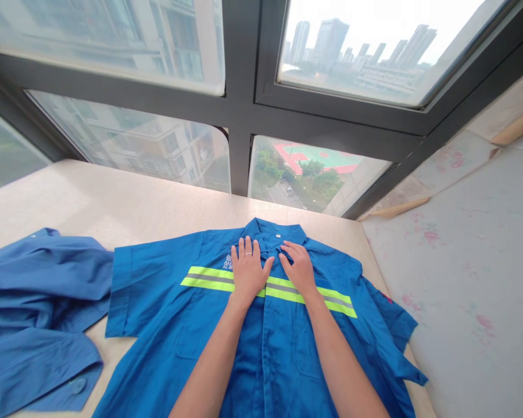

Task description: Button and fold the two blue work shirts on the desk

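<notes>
A blue short-sleeved work shirt [169,325] lies spread face up, collar toward the window, with a yellow-and-grey reflective band across its chest. My left hand [249,268] rests flat on the chest just below the collar, fingers spread, a ring on one finger. It partly covers white lettering beside it. On the other side of the front placket, my right hand [297,267] touches the cloth under the collar, its fingers apart and slightly bent. Neither hand grips anything that I can see. The lower hem runs out of view.
A crumpled blue garment [39,290] with a button lies at the left, against the shirt's sleeve. Both are on a pale window ledge [126,203]. Dark window frames [239,116] rise behind it. A flower-patterned wall [470,278] with peeling paper bounds the right side.
</notes>
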A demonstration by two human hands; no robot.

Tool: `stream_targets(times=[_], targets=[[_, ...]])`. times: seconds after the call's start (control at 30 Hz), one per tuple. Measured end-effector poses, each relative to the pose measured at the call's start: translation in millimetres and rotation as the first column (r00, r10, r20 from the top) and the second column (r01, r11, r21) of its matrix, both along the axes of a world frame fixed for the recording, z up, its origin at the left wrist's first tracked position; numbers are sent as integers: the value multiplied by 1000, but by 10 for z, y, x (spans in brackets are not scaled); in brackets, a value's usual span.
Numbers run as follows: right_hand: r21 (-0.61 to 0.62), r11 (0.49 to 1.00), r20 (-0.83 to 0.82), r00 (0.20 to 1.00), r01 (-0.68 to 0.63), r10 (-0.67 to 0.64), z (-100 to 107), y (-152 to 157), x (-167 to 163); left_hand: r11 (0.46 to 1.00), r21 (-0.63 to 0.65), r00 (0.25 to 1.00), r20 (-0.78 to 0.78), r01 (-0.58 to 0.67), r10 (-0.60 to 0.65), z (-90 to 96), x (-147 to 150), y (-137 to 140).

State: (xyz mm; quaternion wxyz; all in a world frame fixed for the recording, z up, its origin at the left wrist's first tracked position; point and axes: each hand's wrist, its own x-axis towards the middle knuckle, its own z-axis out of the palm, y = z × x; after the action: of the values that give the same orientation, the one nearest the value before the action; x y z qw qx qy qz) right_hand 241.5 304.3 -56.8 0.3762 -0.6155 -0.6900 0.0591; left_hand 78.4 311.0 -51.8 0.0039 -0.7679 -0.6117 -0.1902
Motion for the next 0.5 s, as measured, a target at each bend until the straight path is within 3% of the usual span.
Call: stream_targets(times=[0.5], targets=[[39, 999, 71, 997, -14, 11, -33, 40, -15, 999, 38, 998, 52, -33, 31, 8, 50, -19]])
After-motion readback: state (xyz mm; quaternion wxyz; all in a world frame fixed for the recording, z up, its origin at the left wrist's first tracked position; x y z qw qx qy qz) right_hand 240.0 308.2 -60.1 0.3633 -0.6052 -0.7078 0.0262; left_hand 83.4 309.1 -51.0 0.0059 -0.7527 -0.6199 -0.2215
